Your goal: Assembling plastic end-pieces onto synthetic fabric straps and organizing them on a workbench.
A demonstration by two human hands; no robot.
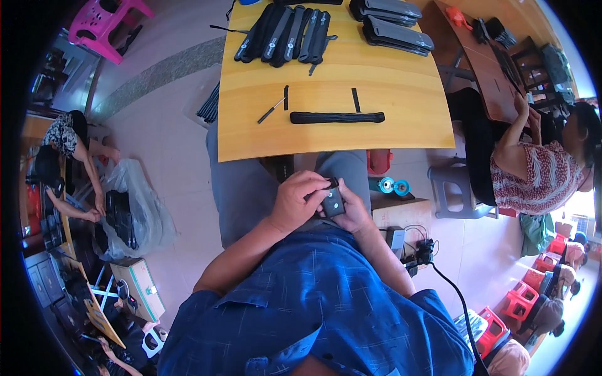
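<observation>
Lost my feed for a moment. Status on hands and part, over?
Left hand and right hand both gripping a small dark part over the lap. Long black strap untouched on the wooden table. Nothing blocking.

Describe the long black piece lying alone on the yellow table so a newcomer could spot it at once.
Start at the yellow wooden table ahead of the person. Near its front edge lies a long black strap-like piece, stretched sideways. Unlike the black pieces bunched in rows at the far edge, it lies alone, flat and crosswise.
</observation>
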